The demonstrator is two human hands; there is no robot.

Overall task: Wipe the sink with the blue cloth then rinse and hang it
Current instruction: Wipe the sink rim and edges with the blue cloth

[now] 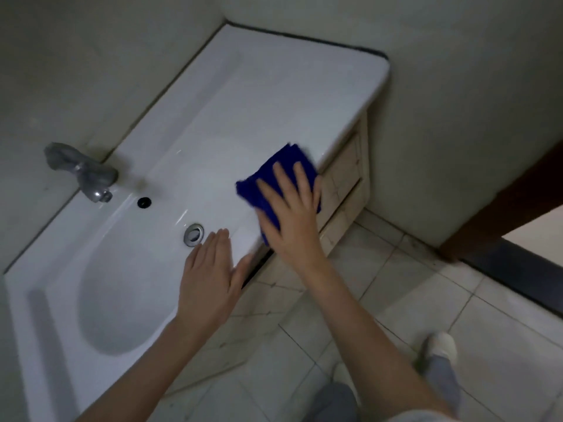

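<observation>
A white ceramic sink (259,95) runs diagonally through the view, with an oval basin at the lower left. The folded blue cloth (274,175) lies on the sink's front rim, to the right of the basin. My right hand (291,214) presses flat on the cloth with straight, spread fingers. Resting flat on the front rim beside the basin is my left hand (210,275), fingers straight and together, holding nothing. A grey tap (82,172) juts from the wall over the basin. The metal drain (193,234) sits just above my left fingertips.
An overflow hole (143,202) lies below the tap. A pale cabinet (344,178) stands under the sink. Tiled floor (396,300) spreads to the right, with my foot (440,348) on it. A dark door frame (502,205) stands at the right.
</observation>
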